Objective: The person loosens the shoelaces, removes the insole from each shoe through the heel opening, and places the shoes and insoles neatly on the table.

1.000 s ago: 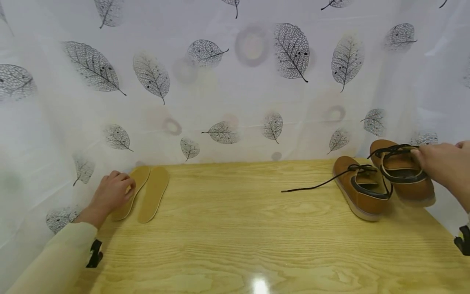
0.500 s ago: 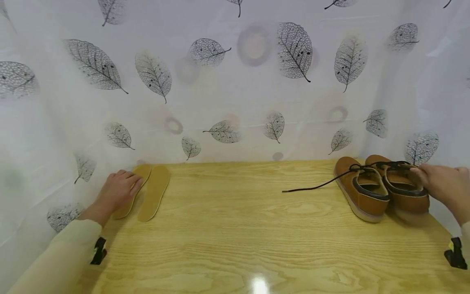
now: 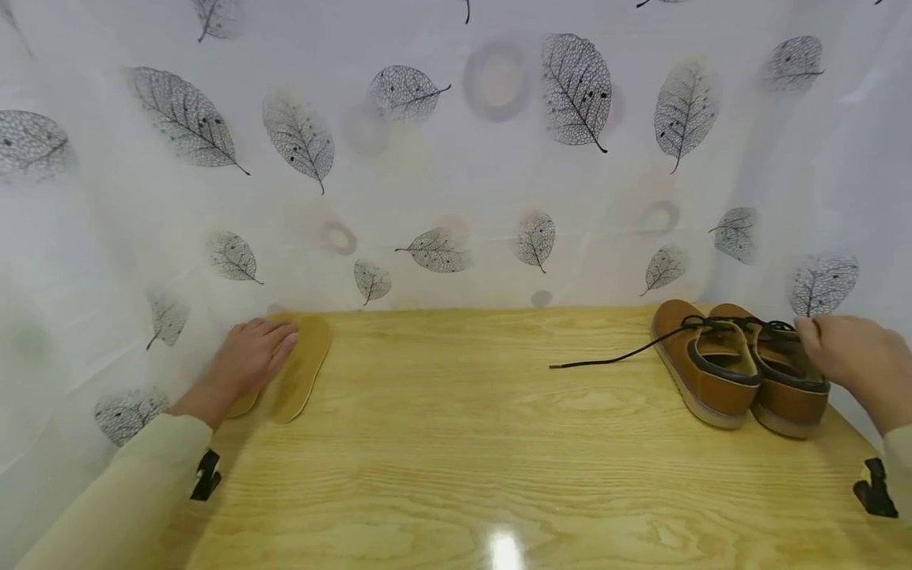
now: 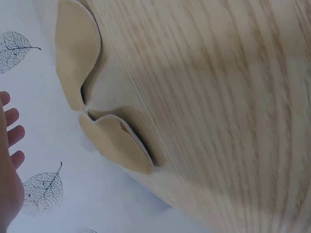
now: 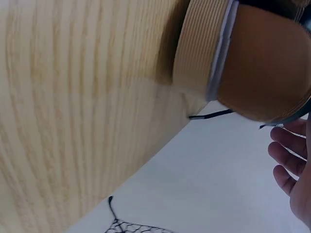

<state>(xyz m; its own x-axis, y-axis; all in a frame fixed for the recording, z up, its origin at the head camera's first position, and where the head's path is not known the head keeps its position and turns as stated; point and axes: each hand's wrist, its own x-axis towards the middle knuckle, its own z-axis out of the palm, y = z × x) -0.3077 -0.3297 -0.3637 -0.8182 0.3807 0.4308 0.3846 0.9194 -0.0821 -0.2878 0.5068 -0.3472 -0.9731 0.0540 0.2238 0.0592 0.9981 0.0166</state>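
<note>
Two tan insoles (image 3: 305, 372) lie side by side at the table's far left. In the head view my left hand (image 3: 245, 360) hovers over the left one and hides most of it. The left wrist view shows that hand's relaxed fingers (image 4: 14, 133) apart from both insoles (image 4: 77, 46). At the far right, a pair of brown lace-up shoes (image 3: 720, 392) stands on the table, toes toward the curtain. My right hand (image 3: 858, 356) is beside the collar of the right-hand shoe (image 3: 791, 404). Its loosely bent fingers (image 5: 286, 158) hold nothing visible in the right wrist view; its thumb is hidden there.
A black shoelace (image 3: 606, 362) trails left from the shoes across the wooden table (image 3: 456, 443). A white curtain with leaf prints (image 3: 456, 174) hangs along the back and both sides, close to the shoes and insoles.
The right-hand shoe, raised in my right hand a second ago, has come down beside its mate. My left hand has moved right and its fingers have straightened over the insoles.
</note>
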